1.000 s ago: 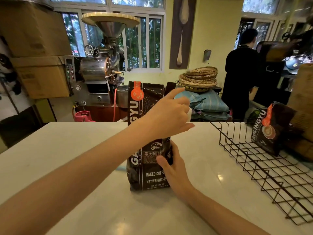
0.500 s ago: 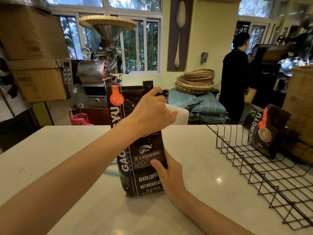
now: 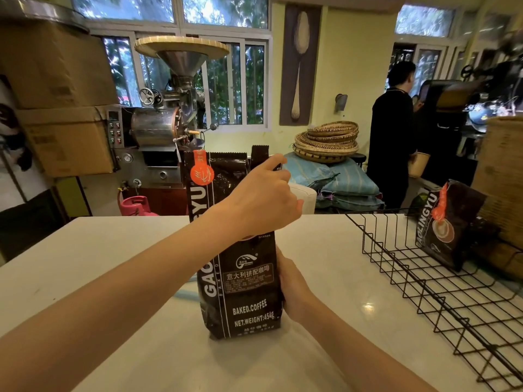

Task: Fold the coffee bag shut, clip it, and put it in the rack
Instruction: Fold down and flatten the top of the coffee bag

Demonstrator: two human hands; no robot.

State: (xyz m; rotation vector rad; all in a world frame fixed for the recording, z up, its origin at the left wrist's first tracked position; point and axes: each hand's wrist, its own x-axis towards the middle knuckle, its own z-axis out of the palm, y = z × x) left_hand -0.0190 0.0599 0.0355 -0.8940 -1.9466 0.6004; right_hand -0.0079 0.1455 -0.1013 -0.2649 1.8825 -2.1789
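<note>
A dark brown coffee bag (image 3: 240, 290) with white lettering and an orange tag stands upright on the white counter (image 3: 113, 264), its top open and unfolded. My left hand (image 3: 260, 199) reaches across the front of the bag and pinches the right part of its top edge. My right hand (image 3: 291, 287) grips the bag's lower right side, steadying it. A black wire rack (image 3: 424, 273) lies on the counter to the right. No clip is visible.
A second coffee bag (image 3: 447, 224) leans at the rack's far end beside a woven basket (image 3: 506, 176). Behind the counter stand a coffee roaster (image 3: 167, 120), cardboard boxes, stacked woven trays and a person in black at the right.
My left hand went from open fingers in front of the bag to pinching its top edge. The bag tilted briefly and stands straighter now. My right hand kept its hold.
</note>
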